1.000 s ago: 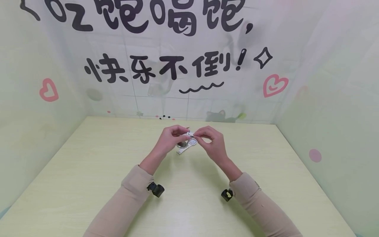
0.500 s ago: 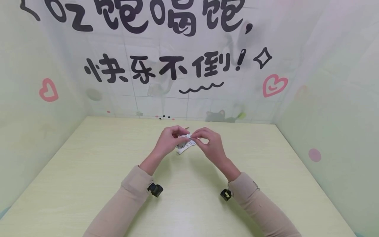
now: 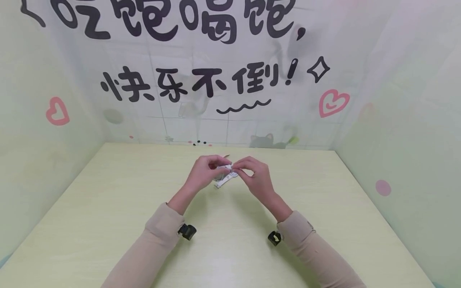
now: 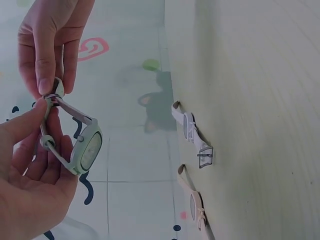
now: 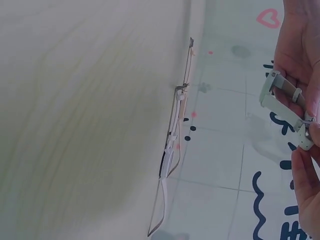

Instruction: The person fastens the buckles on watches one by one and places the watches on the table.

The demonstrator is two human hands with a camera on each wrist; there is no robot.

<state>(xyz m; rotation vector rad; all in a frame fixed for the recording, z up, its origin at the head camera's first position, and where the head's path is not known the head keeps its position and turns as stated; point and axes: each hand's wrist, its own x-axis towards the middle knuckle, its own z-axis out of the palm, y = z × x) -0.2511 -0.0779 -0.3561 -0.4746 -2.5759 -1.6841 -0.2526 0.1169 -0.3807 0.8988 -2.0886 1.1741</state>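
A pale green wristwatch (image 4: 90,149) hangs between both hands, its strap looped round toward the buckle. My left hand (image 3: 203,173) cups the loop from below and pinches the strap beside the buckle with thumb and fingers. From the other side, my right hand (image 3: 257,176) pinches the strap end at the buckle (image 5: 306,121) between thumb and fingertips. The fingers partly cover the buckle. Beyond the hands, a white wristwatch (image 4: 188,127) and a pinkish wristwatch (image 4: 196,204) lie on the table; in the head view, the hands and held watch overlap them.
The pale wooden table (image 3: 144,172) reaches back to a curtain-like wall (image 3: 173,108) with large black lettering and pink hearts. Similar panels stand at both sides. Each sleeve cuff carries a small black camera (image 3: 187,231).
The right fingertips have moved slightly left and closer to the left ones, at the strap. The strap end that showed between the hands is now mostly covered. The lying watches stay put.
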